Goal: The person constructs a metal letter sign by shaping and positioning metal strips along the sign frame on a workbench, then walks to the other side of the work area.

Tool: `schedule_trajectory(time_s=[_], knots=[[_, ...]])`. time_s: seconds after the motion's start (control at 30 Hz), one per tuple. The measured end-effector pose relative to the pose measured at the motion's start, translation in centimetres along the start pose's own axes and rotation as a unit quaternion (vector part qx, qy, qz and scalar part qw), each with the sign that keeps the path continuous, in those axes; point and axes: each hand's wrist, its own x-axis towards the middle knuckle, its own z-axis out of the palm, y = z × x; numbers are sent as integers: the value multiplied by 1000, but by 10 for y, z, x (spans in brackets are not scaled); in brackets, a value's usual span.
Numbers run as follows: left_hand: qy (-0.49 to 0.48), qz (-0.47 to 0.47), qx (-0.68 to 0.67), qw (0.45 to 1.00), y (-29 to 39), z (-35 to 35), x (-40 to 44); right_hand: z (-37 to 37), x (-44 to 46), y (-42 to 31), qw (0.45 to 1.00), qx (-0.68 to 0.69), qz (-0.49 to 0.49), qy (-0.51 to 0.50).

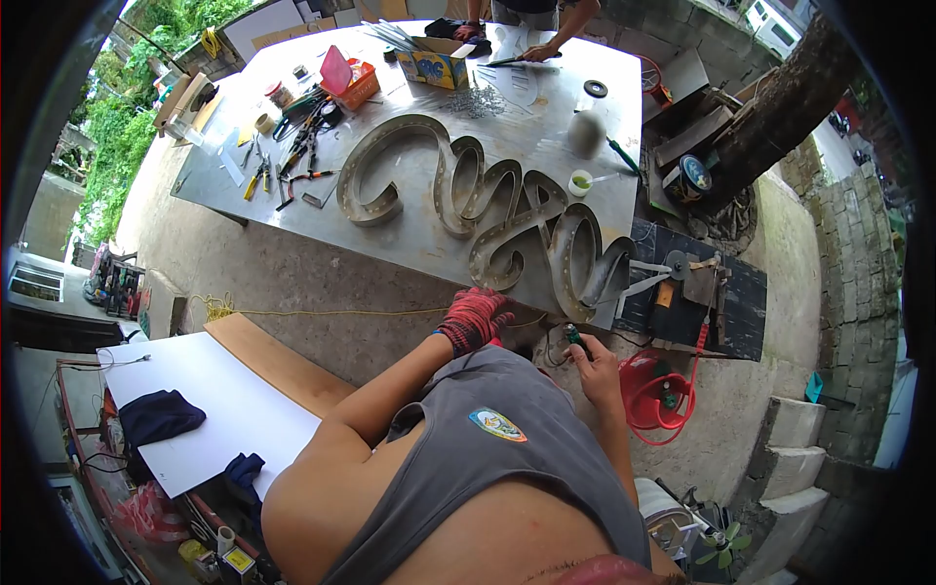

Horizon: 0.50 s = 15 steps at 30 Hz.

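Holds a small green tool in the right hand, with fingers closed around its body, just off the near edge of the metal table; rests the left hand, in a red and black glove, at that same edge, right by the lowest curls of the metal lettering; cannot tell whether it is open or gripping.

Finds the lettering lying on the table, across the middle and toward the right side, on its flat base or edge, with strip walls upright; seems well past the shaping stage, to judge by the smooth loops and curves already bent and joined into 1 long script form; shows small pale dots spaced along the walls; shows no cover over the open tops; cannot tell from here whether any seams lack fixing.

Spots 2 hands of a co-worker across the table, with 1 bare hand on a dark tool above a flat outline, seemingly less far along; also shows pliers and cutters, a red basket, a printed box, scattered metal bits and a small cup.
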Motion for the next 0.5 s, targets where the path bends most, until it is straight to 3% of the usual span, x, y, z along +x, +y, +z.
schedule_trajectory(time_s=[0.2, 0.43, 0.5], knots=[[-32, -25, 16, 999, 7, 1, 2, -3, -5, 5, 1000, -16, -3, -1], [-30, 8, 2, 1000, 1, 9, 11, -8, 1, 11, 1000, -7, -11, 9], [8, 13, 12, 1000, -6, 18, 10, -11, -1, 6, 1000, 4, -3, 9]])
